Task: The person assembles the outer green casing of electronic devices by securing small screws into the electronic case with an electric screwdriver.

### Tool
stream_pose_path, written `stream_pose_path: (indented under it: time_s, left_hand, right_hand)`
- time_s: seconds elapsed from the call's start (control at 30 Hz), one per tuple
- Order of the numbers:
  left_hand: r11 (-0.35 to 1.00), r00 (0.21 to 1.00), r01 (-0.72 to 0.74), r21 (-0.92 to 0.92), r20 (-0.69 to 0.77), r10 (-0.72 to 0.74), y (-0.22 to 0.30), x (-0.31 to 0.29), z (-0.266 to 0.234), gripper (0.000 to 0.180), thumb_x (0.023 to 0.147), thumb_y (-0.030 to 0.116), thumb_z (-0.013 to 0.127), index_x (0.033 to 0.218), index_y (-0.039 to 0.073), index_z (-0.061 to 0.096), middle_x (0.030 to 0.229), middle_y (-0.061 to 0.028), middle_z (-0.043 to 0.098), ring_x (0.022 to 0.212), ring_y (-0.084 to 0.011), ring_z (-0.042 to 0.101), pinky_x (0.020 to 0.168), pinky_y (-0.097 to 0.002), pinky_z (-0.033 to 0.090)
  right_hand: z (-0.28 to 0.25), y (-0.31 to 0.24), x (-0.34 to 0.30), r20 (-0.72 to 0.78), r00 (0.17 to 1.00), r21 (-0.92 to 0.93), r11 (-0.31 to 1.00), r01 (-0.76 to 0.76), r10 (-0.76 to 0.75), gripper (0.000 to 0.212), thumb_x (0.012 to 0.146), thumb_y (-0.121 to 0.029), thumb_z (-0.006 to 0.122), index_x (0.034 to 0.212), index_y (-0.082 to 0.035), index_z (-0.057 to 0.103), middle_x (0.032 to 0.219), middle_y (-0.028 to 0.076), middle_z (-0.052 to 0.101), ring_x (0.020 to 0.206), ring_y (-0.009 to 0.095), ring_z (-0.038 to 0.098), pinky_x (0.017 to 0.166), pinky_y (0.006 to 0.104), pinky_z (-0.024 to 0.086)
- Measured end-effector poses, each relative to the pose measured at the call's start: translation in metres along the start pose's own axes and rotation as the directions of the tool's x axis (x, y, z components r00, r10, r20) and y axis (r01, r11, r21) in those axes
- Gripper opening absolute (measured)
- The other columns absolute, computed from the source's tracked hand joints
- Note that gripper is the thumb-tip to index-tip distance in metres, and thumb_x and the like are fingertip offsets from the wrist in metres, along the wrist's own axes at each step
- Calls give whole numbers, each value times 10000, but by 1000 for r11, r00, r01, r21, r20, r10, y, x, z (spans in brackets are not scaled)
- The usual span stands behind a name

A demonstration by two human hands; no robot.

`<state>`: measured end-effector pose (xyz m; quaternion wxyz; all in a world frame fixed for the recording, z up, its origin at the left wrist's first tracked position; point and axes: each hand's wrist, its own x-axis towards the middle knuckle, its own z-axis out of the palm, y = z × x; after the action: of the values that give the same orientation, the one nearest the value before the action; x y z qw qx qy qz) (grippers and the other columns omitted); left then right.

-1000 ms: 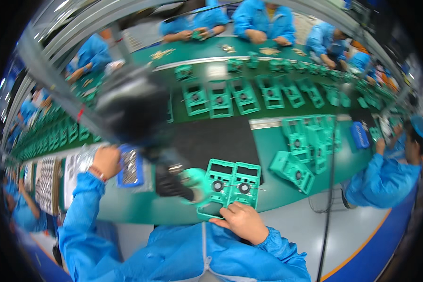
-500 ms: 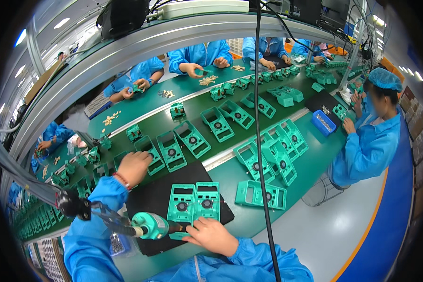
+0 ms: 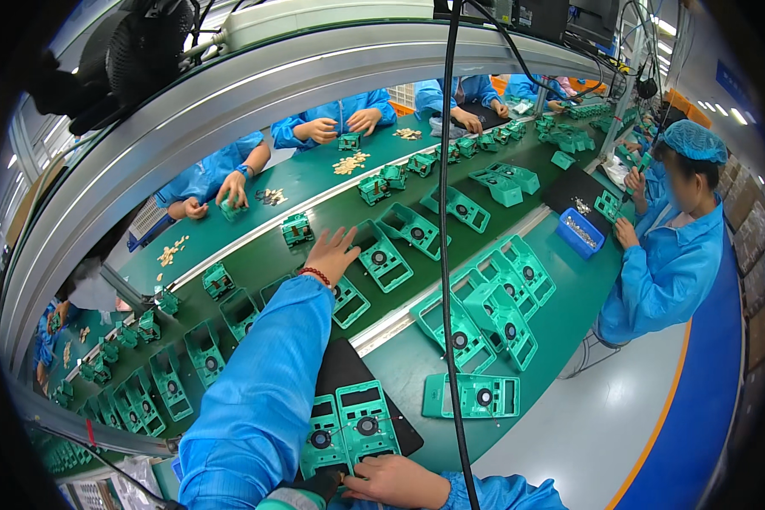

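Note:
My left hand (image 3: 330, 257), with a red beaded bracelet at the wrist, is stretched over the conveyor. Its fingers are spread beside a green plastic housing (image 3: 385, 257) with a round black part; whether they touch it I cannot tell. My right hand (image 3: 399, 482) is at the lower edge, fingers curled together at the near end of two side-by-side green housings (image 3: 367, 423) on a black mat (image 3: 348, 365). What its fingertips hold, if anything, is hidden. Beside them lies the dark nose of a green power screwdriver (image 3: 302, 497), partly cut off.
More housings (image 3: 512, 327) lie stacked on the right bench, with one on its side (image 3: 472, 396). A black cable (image 3: 447, 212) hangs across the view. Small green assemblies (image 3: 297, 229) line the belt. Co-workers sit opposite; another person (image 3: 667, 246) works at right by a blue bin (image 3: 581, 231).
My left hand has moved right and farther out over the belt, its fingers spreading. The view has shifted, so the mat, paired housings and screwdriver appear lower. My right hand stays beside the screwdriver's nose.

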<state>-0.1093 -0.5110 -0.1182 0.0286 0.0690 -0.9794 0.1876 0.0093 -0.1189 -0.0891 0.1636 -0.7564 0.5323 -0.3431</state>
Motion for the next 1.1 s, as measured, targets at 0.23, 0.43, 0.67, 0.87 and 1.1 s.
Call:
stream_pose_path:
  time_s: [0.23, 0.43, 0.67, 0.87, 1.1]
  left_hand:
    - [958, 964, -233, 167, -90, 250, 4, 8, -24, 128, 839, 117, 572, 955, 101, 624, 922, -41, 649, 929, -217, 622, 962, -402, 436]
    - [991, 957, 64, -119, -275, -95, -13, -65, -125, 155, 827, 80, 562, 972, 80, 617, 899, -116, 618, 900, -315, 626, 836, -444, 456]
    - [819, 833, 452, -354, -161, -529, -7, -247, -184, 194, 808, 82, 687, 955, 42, 567, 886, -166, 573, 808, -413, 584, 680, -496, 451]
    - [570, 717, 659, -491, 181, -673, 68, -358, -208, 209, 797, 143, 729, 901, 31, 587, 857, -188, 603, 796, -415, 608, 673, -474, 474]
    - [269, 658, 628, -730, 314, -684, 133, -435, -174, 230, 799, 158, 736, 936, 11, 623, 770, -146, 638, 691, -303, 648, 629, -403, 503]
  right_hand:
    - [-32, -2, -6, 70, 996, -13, 998, -56, 57, 186, 863, -208, 678, 902, -44, 602, 764, 101, 581, 802, 289, 643, 683, 389, 533]
    - [-101, 22, -14, -37, 996, -179, 980, -88, 83, 176, 863, -217, 681, 866, -67, 590, 724, 95, 541, 709, 277, 623, 581, 398, 515]
    - [-147, 119, 71, 49, 983, -428, 893, -141, 179, 222, 871, -248, 689, 866, -38, 616, 753, 178, 630, 765, 390, 641, 660, 500, 514]
    - [-133, 213, 145, 35, 979, -498, 853, -157, 201, 240, 836, -280, 728, 983, -92, 710, 919, 182, 692, 930, 376, 663, 812, 501, 518]
    - [-104, 117, 149, -99, 991, -165, 984, 72, -89, 415, 868, -247, 738, 1228, -77, 618, 1066, 172, 660, 1006, 343, 635, 873, 470, 495]
